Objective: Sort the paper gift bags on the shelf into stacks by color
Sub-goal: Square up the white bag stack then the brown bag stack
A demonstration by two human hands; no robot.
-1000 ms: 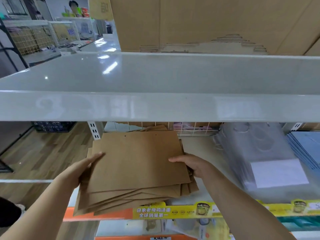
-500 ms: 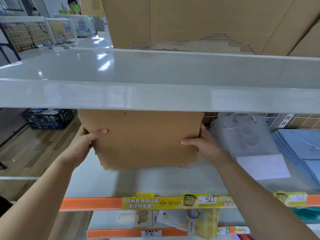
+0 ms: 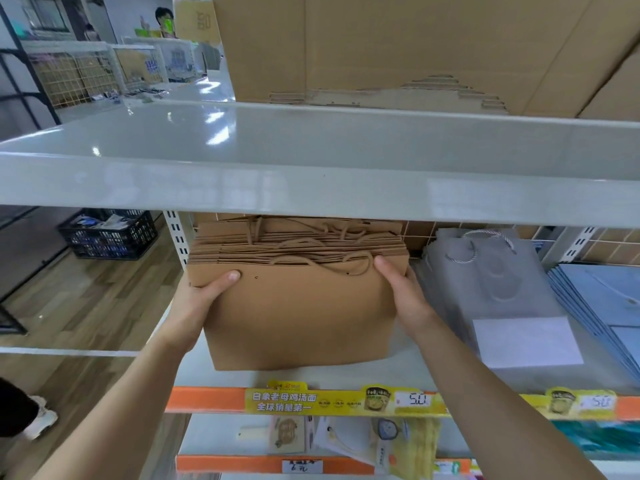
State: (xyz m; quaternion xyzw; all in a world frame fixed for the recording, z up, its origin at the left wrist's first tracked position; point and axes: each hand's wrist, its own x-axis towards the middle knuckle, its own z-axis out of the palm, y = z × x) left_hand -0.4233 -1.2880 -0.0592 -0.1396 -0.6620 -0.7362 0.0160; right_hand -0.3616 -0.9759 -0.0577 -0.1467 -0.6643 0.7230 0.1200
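Observation:
A thick stack of brown kraft paper gift bags (image 3: 298,317) stands tilted on its bottom edge on the middle shelf (image 3: 311,377), its cord handles showing along the top. My left hand (image 3: 199,303) grips the stack's left side with the thumb on the front bag. My right hand (image 3: 403,292) grips the right side the same way. To the right lies a pile of grey gift bags (image 3: 498,292) with twisted cord handles, wrapped in clear plastic with a white label. Further right lies a stack of blue gift bags (image 3: 602,299).
The white upper shelf (image 3: 311,188) overhangs the bags closely, with cardboard boxes (image 3: 415,46) on it. An orange shelf edge with yellow price tags (image 3: 346,401) runs below. A black crate (image 3: 110,233) sits on the wooden floor at left. A person stands far back.
The brown bags lay flat and fanned out a second ago. Both hands have gathered them, raised them onto their edge and squared them into one stack further back on the shelf.

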